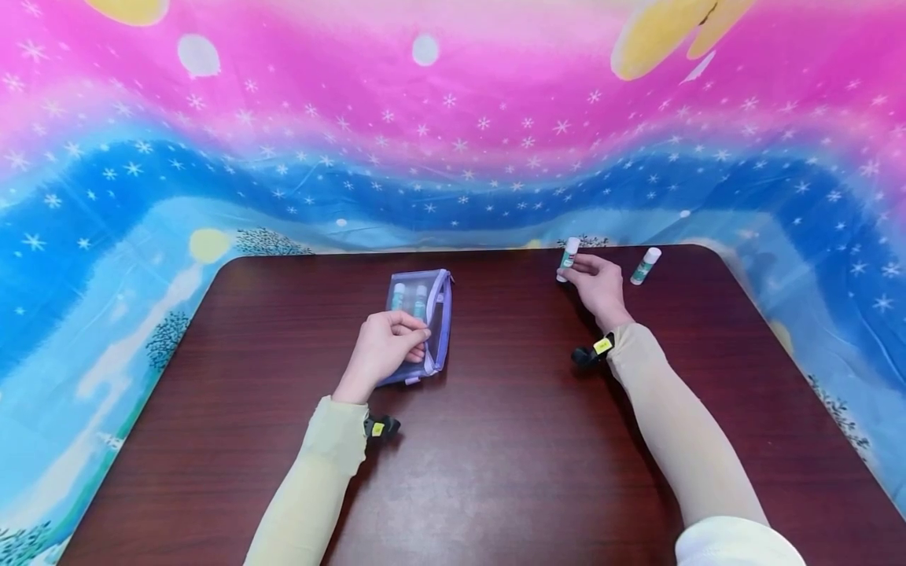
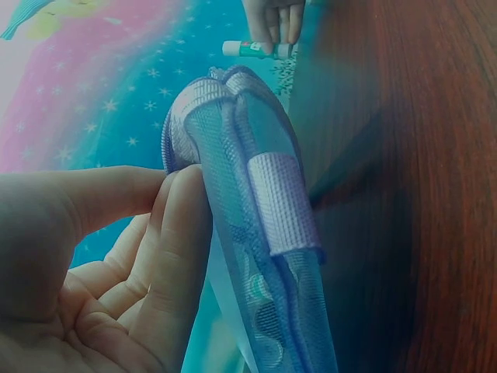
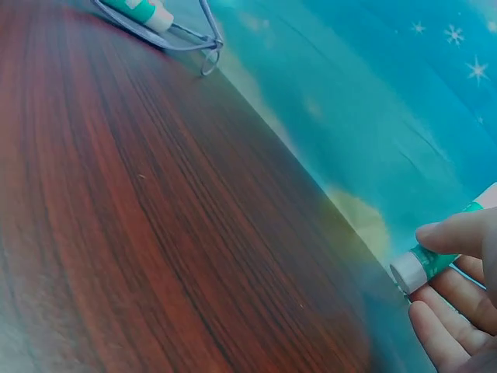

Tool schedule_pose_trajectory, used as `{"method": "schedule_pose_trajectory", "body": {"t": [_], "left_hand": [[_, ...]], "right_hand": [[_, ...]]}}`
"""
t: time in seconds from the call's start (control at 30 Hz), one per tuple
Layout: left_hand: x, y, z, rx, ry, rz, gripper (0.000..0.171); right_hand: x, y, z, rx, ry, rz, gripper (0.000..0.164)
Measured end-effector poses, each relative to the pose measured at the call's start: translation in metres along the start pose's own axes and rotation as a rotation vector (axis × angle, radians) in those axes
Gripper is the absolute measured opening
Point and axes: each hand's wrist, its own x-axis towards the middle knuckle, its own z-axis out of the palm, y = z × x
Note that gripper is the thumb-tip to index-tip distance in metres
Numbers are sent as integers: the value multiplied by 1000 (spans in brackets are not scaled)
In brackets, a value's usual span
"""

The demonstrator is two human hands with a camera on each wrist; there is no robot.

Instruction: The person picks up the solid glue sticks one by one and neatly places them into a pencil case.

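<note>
A purple mesh zipper pouch (image 1: 439, 318) lies on the table, its zipped side gaping toward the right. Through the mesh, glue sticks (image 1: 399, 297) with white caps show inside. My left hand (image 1: 382, 350) pinches the pouch's upper edge between thumb and forefinger, seen close up in the left wrist view beside the purple fabric tab (image 2: 281, 203). Over the table's far edge, my right hand (image 1: 600, 287) holds a green-and-white glue stick (image 1: 569, 258) between thumb and fingers, cap upward. Another glue stick (image 1: 646, 267) stands upright just right of that hand.
The dark red wood-grain table (image 1: 495, 456) has rounded far corners. Behind it hangs a pink and blue cloth (image 1: 453, 157) with snowflakes, meeting the table's far edge and sides. Black wrist cameras (image 1: 382, 427) sit on both wrists.
</note>
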Motion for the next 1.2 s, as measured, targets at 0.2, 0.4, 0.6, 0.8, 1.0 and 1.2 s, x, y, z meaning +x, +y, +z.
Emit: {"method": "schedule_pose_trajectory", "body": {"t": [0.2,0.4,0.6,0.8,1.0,1.2], "left_hand": [[0,0,-1,1,1,-6,9],[1,2,-1,2,-1,-4,9],[0,2,-1,3,-2,3,11],[0,1,-1,2,4,-4,9],[0,0,0,2,4,-5,8],[0,-1,0,-5,3,-7,8]], "right_hand": [[-3,-3,2,29,-24,2,44],[-5,-6,3,45,-24,-10,42],[-10,-8,4,54,-31,-22,44],[-15,-9,9,79,-47,-43,44],[-20,-11,15,109,-52,-51,42],[-27,-15,21,122,-63,-61,41]]}}
